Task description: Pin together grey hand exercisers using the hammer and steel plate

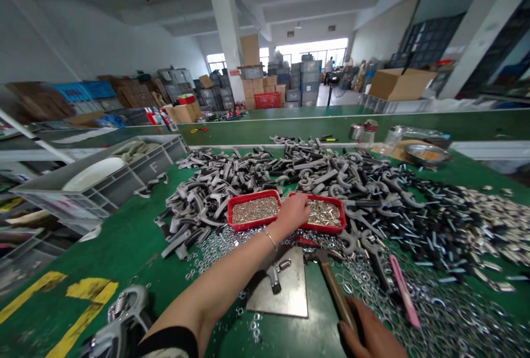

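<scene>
Grasping the likely head-heavy hammer (pixel 336 289) low, at three o'clock from the metal plate (pixel 293 298), suits my right hand (pixel 368 329); at one, my left hand (pixel 295 211) reaches slippery-looking pins (pixel 325 214) in a red tray (pixel 327 229); whether pinching, I can't tell.

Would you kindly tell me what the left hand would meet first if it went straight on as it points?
Most likely the small metal pins in the right red tray, as the left hand reaches over them; contact is unclear.
</scene>
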A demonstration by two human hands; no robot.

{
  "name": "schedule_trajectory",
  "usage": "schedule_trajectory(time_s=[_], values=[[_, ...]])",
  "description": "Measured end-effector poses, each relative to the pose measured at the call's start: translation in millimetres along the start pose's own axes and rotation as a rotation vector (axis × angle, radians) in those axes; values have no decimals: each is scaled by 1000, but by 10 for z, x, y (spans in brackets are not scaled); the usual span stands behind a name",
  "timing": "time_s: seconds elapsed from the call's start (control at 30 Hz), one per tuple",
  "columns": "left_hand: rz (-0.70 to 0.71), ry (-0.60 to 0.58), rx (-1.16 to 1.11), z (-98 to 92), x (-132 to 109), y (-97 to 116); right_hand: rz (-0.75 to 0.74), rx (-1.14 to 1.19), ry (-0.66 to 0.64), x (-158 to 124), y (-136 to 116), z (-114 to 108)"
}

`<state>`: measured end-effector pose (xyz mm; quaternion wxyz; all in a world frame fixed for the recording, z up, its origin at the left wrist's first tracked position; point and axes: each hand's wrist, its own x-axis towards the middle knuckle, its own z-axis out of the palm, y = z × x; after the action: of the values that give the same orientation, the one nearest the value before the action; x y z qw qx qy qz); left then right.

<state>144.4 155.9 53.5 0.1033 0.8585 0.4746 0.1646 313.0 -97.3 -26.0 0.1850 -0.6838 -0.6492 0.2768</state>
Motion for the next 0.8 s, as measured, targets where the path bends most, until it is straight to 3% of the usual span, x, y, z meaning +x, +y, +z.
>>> schedule_trajectory(time_s=[0.1, 0.23, 0.37, 0.43, 0.53, 0.8], values=[[-1, 25, -129, -135, -369, -5, 114, 76, -42, 58, -87, -51], [0, 95, -421, -297, -1142, -270, 200, 295, -27, 4, -107, -68], [-201, 34, -580, -285, -1666, -537, 317, 641, -128, 6, -328, -115], [-254, -7, -516, -223, -1727, -582, 392, 832, -177, 63, -446, -96], [-258, -62, -249, -146, -1674, -567, 472, 993, -173, 165, -502, 2], [-231, -184, 42, -98, -1553, -512, 449, 963, -171, 219, -370, 123]])
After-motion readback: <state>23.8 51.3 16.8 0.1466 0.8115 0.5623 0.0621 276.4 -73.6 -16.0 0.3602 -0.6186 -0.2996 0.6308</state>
